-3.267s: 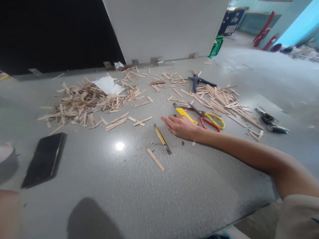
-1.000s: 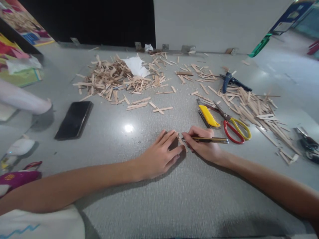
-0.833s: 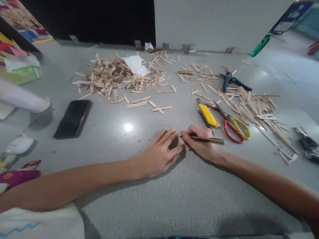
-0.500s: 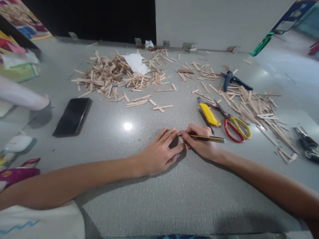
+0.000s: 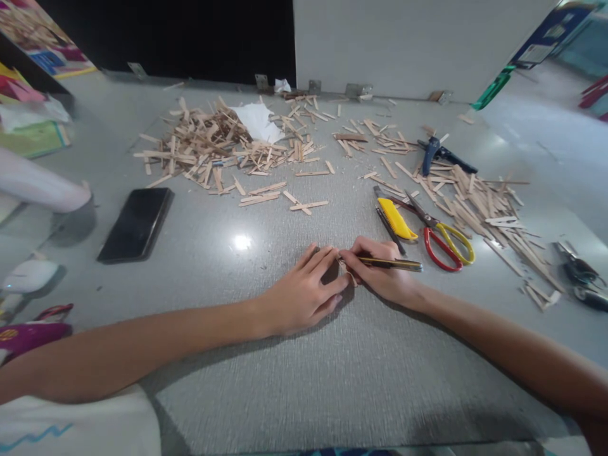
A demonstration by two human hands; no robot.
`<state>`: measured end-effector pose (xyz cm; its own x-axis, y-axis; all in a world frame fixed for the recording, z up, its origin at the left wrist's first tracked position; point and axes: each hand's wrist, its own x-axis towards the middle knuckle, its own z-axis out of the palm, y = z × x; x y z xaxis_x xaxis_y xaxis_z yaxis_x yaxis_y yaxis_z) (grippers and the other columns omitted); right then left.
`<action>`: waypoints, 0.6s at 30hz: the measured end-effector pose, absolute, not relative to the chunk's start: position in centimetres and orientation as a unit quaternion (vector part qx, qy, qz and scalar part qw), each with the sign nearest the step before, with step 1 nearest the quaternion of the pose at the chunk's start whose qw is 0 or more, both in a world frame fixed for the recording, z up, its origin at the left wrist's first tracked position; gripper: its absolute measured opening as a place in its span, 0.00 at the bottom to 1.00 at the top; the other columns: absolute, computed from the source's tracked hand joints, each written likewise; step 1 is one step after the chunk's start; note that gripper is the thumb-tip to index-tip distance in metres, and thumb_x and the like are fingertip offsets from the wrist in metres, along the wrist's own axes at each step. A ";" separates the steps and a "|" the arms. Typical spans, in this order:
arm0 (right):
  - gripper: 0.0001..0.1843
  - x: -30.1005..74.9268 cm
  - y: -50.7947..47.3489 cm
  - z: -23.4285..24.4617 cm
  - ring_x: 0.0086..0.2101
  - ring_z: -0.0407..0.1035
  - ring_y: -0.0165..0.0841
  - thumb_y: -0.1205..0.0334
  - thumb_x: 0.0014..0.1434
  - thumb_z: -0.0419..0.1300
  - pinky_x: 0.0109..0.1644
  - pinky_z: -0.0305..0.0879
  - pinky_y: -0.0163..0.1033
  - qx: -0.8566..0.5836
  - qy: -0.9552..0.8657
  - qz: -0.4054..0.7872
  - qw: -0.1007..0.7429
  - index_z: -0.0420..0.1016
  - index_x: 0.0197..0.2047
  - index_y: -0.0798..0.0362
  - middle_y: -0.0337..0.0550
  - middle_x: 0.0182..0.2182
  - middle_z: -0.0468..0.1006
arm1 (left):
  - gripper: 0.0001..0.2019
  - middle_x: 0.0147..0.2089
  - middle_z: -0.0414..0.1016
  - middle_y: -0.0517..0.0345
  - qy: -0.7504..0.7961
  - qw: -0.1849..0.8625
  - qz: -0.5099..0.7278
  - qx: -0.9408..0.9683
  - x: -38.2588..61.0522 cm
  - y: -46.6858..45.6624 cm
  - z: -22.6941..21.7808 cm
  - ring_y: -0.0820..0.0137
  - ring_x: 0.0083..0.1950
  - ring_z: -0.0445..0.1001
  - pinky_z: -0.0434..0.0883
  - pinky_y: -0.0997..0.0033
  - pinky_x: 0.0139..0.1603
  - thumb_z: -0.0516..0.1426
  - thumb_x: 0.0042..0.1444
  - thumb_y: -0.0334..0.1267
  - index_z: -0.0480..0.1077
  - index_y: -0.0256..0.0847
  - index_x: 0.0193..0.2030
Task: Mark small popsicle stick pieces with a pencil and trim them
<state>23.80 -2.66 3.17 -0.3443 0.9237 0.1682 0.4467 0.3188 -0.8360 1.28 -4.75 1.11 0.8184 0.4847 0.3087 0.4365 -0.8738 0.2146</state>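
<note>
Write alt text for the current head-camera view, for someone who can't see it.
The right hand grips a slim yellow-and-dark tool beside a small, partly hidden wooden stick, which the left hand touches on a gray table. Beyond them lie a yellow utility knife, scissors and heaps of wooden sticks, with a dark phone at left.

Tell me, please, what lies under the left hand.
Part of a wooden stick shows between the left hand and the right hand. The two hands seem to cover the rest, and whatever is beneath the left palm is hidden.
</note>
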 end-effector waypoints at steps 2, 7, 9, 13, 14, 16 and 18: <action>0.24 23.8 -2.6 3.1 0.19 0.64 0.26 0.46 0.74 0.62 0.25 0.59 0.34 -0.457 -0.741 0.355 0.340 0.68 0.28 0.50 0.32 0.17 0.72 | 0.18 0.71 0.66 0.28 0.242 0.065 0.180 0.951 1.3 -4.8 1.1 0.42 0.77 0.62 0.64 0.29 0.74 0.48 0.77 0.39 0.69 0.37 0.67; 0.25 23.8 -2.5 3.2 0.20 0.64 0.25 0.47 0.75 0.60 0.26 0.58 0.33 -0.437 -0.757 0.349 0.339 0.66 0.27 0.50 0.33 0.18 0.71 | 0.20 0.73 0.65 0.29 0.242 0.063 0.171 0.953 1.2 -4.9 1.0 0.41 0.78 0.61 0.64 0.28 0.74 0.49 0.78 0.41 0.66 0.39 0.71; 0.26 23.8 -2.4 3.3 0.20 0.62 0.25 0.47 0.76 0.59 0.26 0.57 0.33 -0.426 -0.767 0.341 0.338 0.65 0.27 0.50 0.32 0.18 0.70 | 0.21 0.74 0.64 0.30 0.245 0.060 0.164 0.954 1.2 -4.8 1.0 0.40 0.79 0.61 0.63 0.28 0.74 0.49 0.78 0.42 0.66 0.41 0.72; 0.27 23.8 -2.4 3.3 0.20 0.55 0.24 0.48 0.77 0.56 0.24 0.52 0.34 -0.409 -0.792 0.297 0.342 0.60 0.26 0.49 0.30 0.19 0.62 | 0.22 0.74 0.64 0.27 0.240 0.048 0.150 0.958 1.3 -4.7 1.0 0.37 0.77 0.63 0.65 0.27 0.72 0.49 0.78 0.42 0.65 0.39 0.73; 0.26 23.8 -2.4 3.2 0.20 0.54 0.24 0.49 0.77 0.56 0.24 0.51 0.34 -0.405 -0.796 0.289 0.344 0.59 0.27 0.49 0.30 0.19 0.60 | 0.22 0.74 0.64 0.27 0.238 0.048 0.146 0.959 1.3 -4.7 1.0 0.37 0.77 0.63 0.65 0.27 0.72 0.49 0.78 0.42 0.65 0.39 0.73; 0.26 23.8 -2.4 3.1 0.21 0.53 0.24 0.52 0.78 0.55 0.25 0.50 0.33 -0.394 -0.805 0.282 0.343 0.57 0.27 0.49 0.29 0.20 0.59 | 0.22 0.74 0.64 0.28 0.236 0.047 0.141 0.960 1.2 -4.6 1.0 0.38 0.78 0.62 0.64 0.27 0.73 0.50 0.78 0.42 0.65 0.40 0.73; 0.25 23.8 -2.4 3.0 0.20 0.54 0.24 0.54 0.78 0.54 0.25 0.51 0.33 -0.385 -0.810 0.276 0.345 0.56 0.28 0.48 0.29 0.20 0.59 | 0.21 0.74 0.64 0.27 0.232 0.040 0.141 0.962 1.2 -4.6 0.9 0.37 0.77 0.63 0.64 0.27 0.72 0.51 0.78 0.42 0.66 0.40 0.72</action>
